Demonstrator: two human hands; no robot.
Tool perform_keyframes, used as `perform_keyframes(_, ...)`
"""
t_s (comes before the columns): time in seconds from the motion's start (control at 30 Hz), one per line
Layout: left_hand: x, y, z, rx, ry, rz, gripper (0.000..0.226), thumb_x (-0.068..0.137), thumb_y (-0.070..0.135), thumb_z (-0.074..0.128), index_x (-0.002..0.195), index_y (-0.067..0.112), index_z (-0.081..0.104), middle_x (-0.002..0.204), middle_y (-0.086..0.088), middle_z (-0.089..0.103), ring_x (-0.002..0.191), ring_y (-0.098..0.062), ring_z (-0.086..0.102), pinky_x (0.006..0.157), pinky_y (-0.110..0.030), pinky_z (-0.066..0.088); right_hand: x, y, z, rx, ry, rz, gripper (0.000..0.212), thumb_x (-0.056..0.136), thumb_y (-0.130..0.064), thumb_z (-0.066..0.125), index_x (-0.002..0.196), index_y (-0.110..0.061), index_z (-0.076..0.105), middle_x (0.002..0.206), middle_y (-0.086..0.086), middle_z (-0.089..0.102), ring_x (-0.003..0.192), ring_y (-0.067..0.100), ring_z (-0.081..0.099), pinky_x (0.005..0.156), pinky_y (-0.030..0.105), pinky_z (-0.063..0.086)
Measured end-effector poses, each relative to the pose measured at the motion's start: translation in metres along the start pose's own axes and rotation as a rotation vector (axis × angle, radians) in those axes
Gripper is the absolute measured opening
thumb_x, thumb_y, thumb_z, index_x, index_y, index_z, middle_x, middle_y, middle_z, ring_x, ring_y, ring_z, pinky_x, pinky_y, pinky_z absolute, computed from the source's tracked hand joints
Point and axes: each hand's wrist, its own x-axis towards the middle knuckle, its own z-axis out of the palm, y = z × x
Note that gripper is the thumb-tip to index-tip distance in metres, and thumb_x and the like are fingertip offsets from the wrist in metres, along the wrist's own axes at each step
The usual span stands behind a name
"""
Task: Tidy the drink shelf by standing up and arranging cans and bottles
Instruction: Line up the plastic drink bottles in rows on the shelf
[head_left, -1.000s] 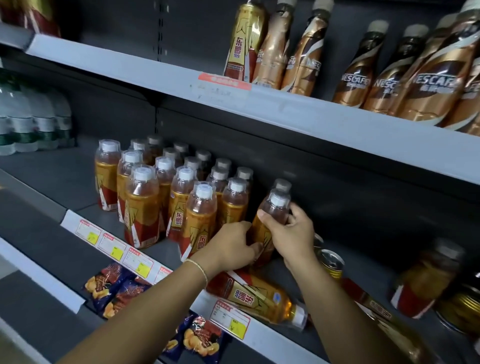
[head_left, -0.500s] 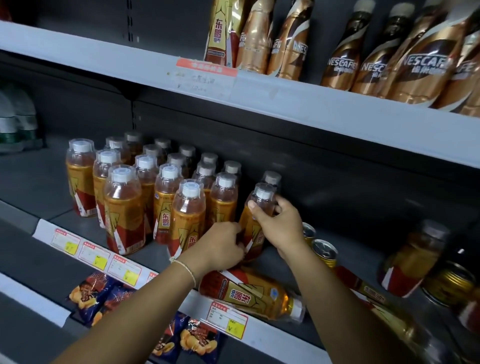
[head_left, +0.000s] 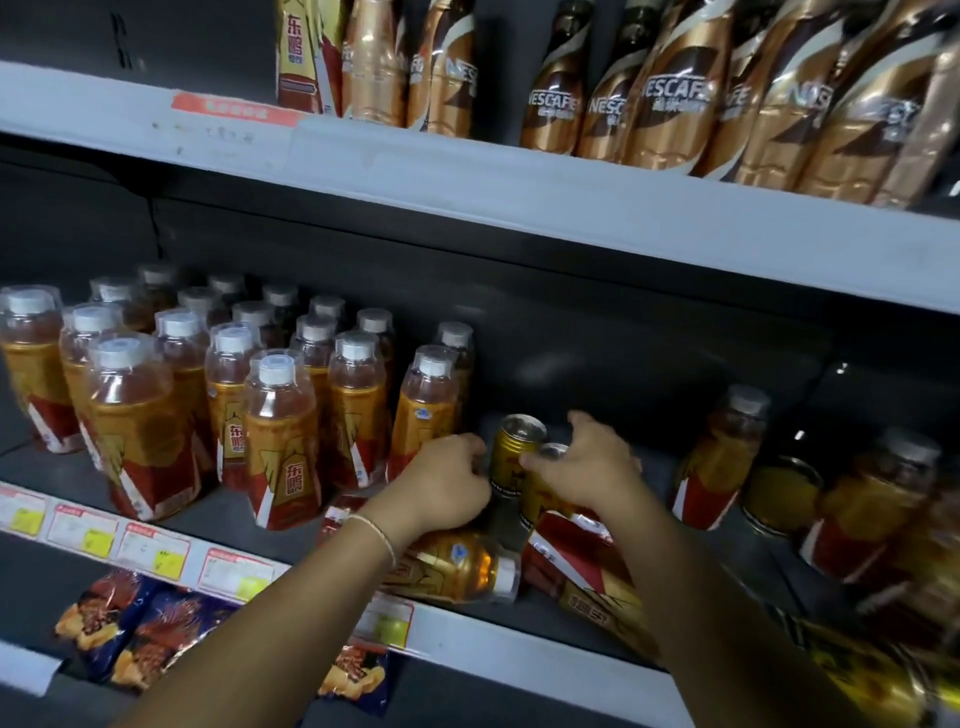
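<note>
Two gold metal cans (head_left: 511, 457) stand upright mid-shelf, just right of the block of clear plastic bottles (head_left: 280, 415) with white caps; left hand (head_left: 447, 480) curls against the taller can's side, right hand (head_left: 584, 467) has its fingers curled over the shorter can's top. A bottle on its side (head_left: 457, 569) lies at the grey shelf (head_left: 519, 654) edge below the wrists. Glossy bronze Nescafé bottles (head_left: 670, 98) fill the upper shelf.

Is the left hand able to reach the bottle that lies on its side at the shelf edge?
Probably yes. The lying bottle is just below the left hand, near its wrist, and nothing covers it.
</note>
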Motion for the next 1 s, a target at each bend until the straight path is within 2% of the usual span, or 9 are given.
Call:
perform_keyframes(0.1,0.005,0.008,0.014,-0.064,-0.077,-0.039,0.038,0.081,0.007,0.05,0.116,0.014,0.063,0.112,-0.002,0.066,0.107,-0.019,0.059,0.09,-0.028,0.047,-0.001,0.013,0.007,0.056,-0.055,0.008,0.084,0.075,-0.057,0.078,0.143,-0.023,0.042,0.138,0.004,0.054,0.127,0.027,0.051,0.105,0.044,0.043)
perform_keyframes(0.27,0.011,0.016,0.028,-0.064,-0.076,-0.042,0.028,0.083,0.008,0.049,0.102,0.024,0.061,0.085,0.017,0.055,0.081,-0.002,0.052,0.065,-0.011,0.035,-0.002,0.021,0.01,0.287,-0.015,-0.02,0.083,0.07,-0.043,0.087,0.14,-0.02,0.049,0.129,0.002,0.058,0.116,0.024,0.058,0.096,0.043,0.053)
perform_keyframes(0.33,0.01,0.022,0.03,-0.068,-0.06,-0.034,0.032,0.083,0.006,0.049,0.106,0.025,0.061,0.081,0.022,0.049,0.077,0.004,0.048,0.064,-0.007,0.031,-0.005,0.024,0.01,0.408,0.005,-0.019,0.086,0.068,-0.039,0.089,0.141,-0.02,0.049,0.126,0.0,0.059,0.114,0.021,0.059,0.096,0.039,0.054)
perform_keyframes(0.47,0.008,0.036,0.031,-0.082,0.002,0.036,0.03,0.08,0.01,0.051,0.09,0.035,0.063,0.089,0.017,0.065,0.09,-0.002,0.06,0.073,-0.011,0.042,-0.006,0.029,-0.002,0.683,0.087,-0.02,0.089,0.063,-0.043,0.09,0.14,-0.02,0.053,0.126,0.003,0.065,0.114,0.02,0.063,0.1,0.039,0.053)
perform_keyframes(0.53,0.007,0.051,0.033,-0.079,0.065,0.074,0.032,0.082,0.013,0.058,0.095,0.042,0.056,0.091,0.021,0.062,0.088,0.003,0.058,0.07,-0.009,0.04,-0.006,0.033,-0.017,0.889,0.119,-0.002,0.088,0.057,-0.047,0.09,0.134,-0.021,0.057,0.123,0.003,0.068,0.112,0.019,0.066,0.099,0.041,0.054)
perform_keyframes(0.67,0.006,0.095,0.049,0.009,0.2,0.202,0.045,0.082,0.019,0.068,0.12,0.036,0.051,0.097,0.016,0.058,0.085,0.002,0.054,0.069,-0.011,0.039,-0.01,0.059,-0.045,1.094,0.24,-0.008,0.054,0.047,-0.059,0.084,0.089,-0.026,0.073,0.093,-0.008,0.077,0.09,0.011,0.073,0.087,0.042,0.061)
perform_keyframes(0.77,0.009,0.128,0.072,0.08,0.238,0.262,0.054,0.08,0.022,0.073,0.13,0.021,0.051,0.104,0.003,0.056,0.096,-0.012,0.052,0.079,-0.024,0.039,-0.017,0.09,-0.062,1.1,0.302,0.009,0.042,0.05,-0.062,0.083,0.079,-0.032,0.076,0.08,-0.01,0.076,0.08,0.01,0.074,0.079,0.045,0.063)
perform_keyframes(0.9,0.012,0.163,0.11,0.068,0.191,0.309,0.054,0.08,0.029,0.075,0.128,0.022,0.05,0.103,0.005,0.054,0.092,-0.011,0.052,0.078,-0.023,0.038,-0.029,0.138,-0.083,1.046,0.385,0.053,0.039,0.05,-0.065,0.082,0.076,-0.038,0.072,0.077,-0.008,0.075,0.077,0.014,0.074,0.075,0.046,0.063)
perform_keyframes(1.0,0.014,0.189,0.141,0.069,0.187,0.359,0.055,0.079,0.039,0.076,0.125,0.025,0.052,0.101,0.004,0.056,0.083,-0.007,0.05,0.068,-0.017,0.038,-0.039,0.177,-0.097,0.995,0.444,0.081,0.046,0.05,-0.067,0.081,0.082,-0.036,0.07,0.088,-0.008,0.075,0.086,0.013,0.073,0.08,0.044,0.062)
